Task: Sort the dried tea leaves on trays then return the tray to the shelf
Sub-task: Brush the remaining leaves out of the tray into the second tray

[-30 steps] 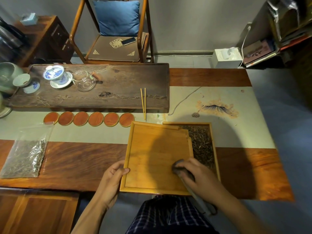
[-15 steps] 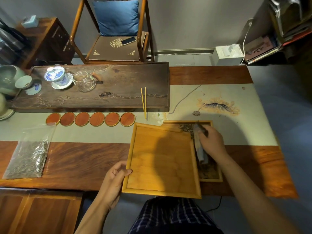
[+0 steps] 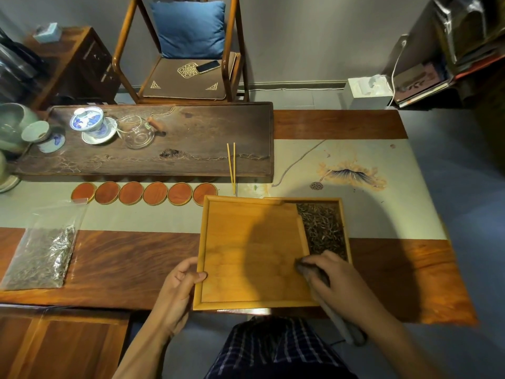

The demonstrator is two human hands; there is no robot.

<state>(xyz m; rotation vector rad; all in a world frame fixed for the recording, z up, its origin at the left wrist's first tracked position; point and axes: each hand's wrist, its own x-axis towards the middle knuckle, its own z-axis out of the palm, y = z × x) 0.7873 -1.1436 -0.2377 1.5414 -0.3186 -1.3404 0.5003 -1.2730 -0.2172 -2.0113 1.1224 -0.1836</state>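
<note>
An empty light wooden tray (image 3: 246, 250) lies at the table's near edge, partly overlapping a second tray (image 3: 345, 228) to its right. That second tray holds dried tea leaves (image 3: 322, 228). My left hand (image 3: 177, 285) grips the empty tray's left rim, thumb on top. My right hand (image 3: 333, 280) is closed on a dark brush (image 3: 314, 272), whose head rests on the empty tray's near right corner. The brush's grey handle (image 3: 341, 326) runs back under my wrist.
A clear bag of tea leaves (image 3: 41, 255) lies at the left. Several round orange coasters (image 3: 144, 193) line up behind the trays. A dark tea board (image 3: 191, 132) carries a gaiwan (image 3: 87, 121), a glass pitcher (image 3: 136, 132) and two thin sticks (image 3: 232, 165). A chair (image 3: 188, 50) stands beyond.
My right hand has swung the brush from the far end of the tea-leaf tray back toward me, onto the empty tray's near right corner. My left hand stays on the rim.
</note>
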